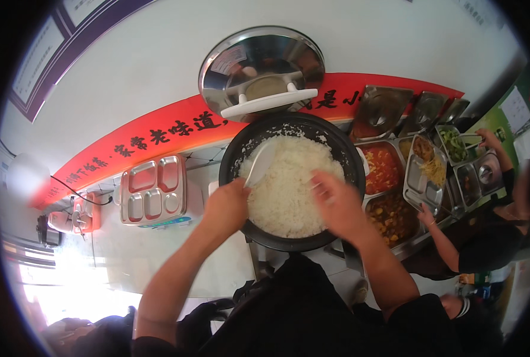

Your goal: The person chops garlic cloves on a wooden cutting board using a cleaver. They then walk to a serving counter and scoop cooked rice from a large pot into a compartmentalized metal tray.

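A large dark rice cooker pot (231, 209) full of cooked white rice (287, 192) stands right before me. My left hand (226, 204) is closed around the handle of a white rice paddle (262, 163), whose blade rests over the left part of the rice. Blurred by motion, my right hand (336, 207) hovers over the right side of the rice with its fingers apart, and nothing shows in it. Behind the pot, the cooker's shiny metal lid (265, 58) is raised, with a white bar handle (269, 103) across its front.
Stacked metal compartment trays (153, 189) stand on the counter at left. On the right are pans of tomato and egg (381, 167) and brown stew (390, 218). There a co-worker (484, 245) holds a food-filled compartment tray (421, 189) and tongs (470, 139) at the greens.
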